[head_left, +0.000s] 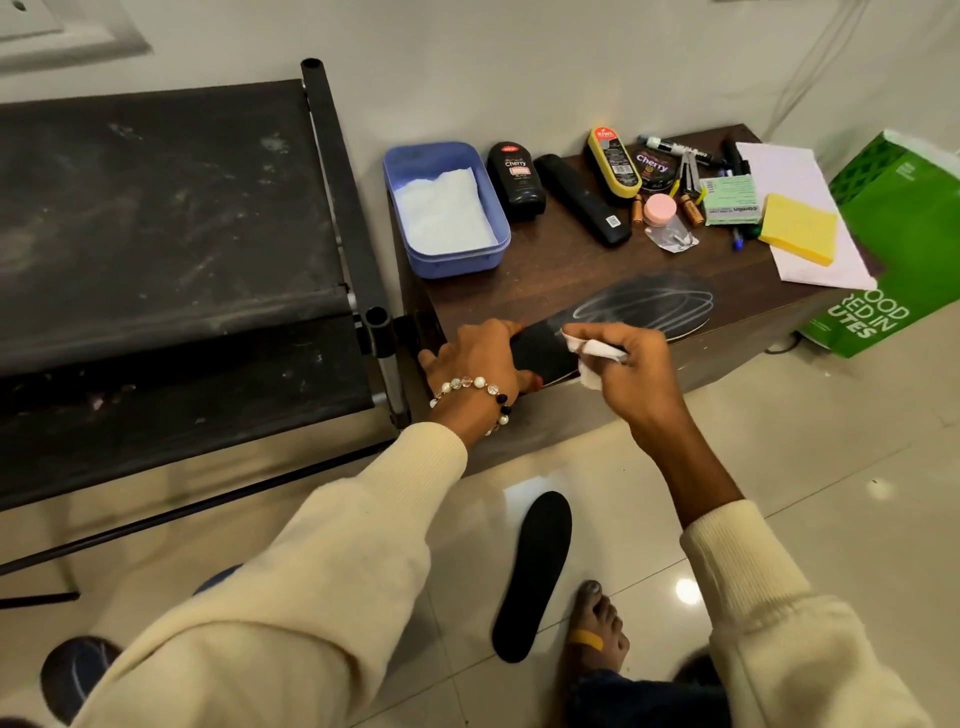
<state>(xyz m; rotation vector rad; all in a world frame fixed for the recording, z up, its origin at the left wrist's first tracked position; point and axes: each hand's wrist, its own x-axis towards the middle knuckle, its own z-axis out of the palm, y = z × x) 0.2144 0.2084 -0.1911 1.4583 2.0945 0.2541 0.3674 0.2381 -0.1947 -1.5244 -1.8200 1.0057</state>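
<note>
The left hand (475, 358) is gripping the heel end of a black insole (641, 312), fingers and thumb curled round it, and is pinning it at the front left corner of the dark wooden table (545, 270). The insole is lying flat along the table's front edge, with its toe end pointing right and carrying pale grey looping smears. The right hand (631, 374) is pinching a crumpled white tissue (592, 358) between thumb and fingers, closed tight on it, and is pressing it against the insole just beside the left hand. A bead bracelet (467, 387) is sitting on the left wrist. Further back on the table, a blue plastic tub (457, 262) is holding folded white paper (441, 213); just beside it a black polish bottle (516, 182) is standing upright. To its right, a long black remote-like item (582, 200), a yellow-rimmed shoe-shine sponge (613, 163), a round polish tin (652, 166) and a small pink-lidded jar (660, 208) are lying close together. A yellow pad (800, 234) is resting on white sheets near the table's right end, and a green bag (904, 234) is leaning beside the table. On the tiled floor, a second black insole (535, 571) is lying well apart from the table, next to a bare foot (597, 634). A black fabric rack (156, 208) is standing to the left.
</note>
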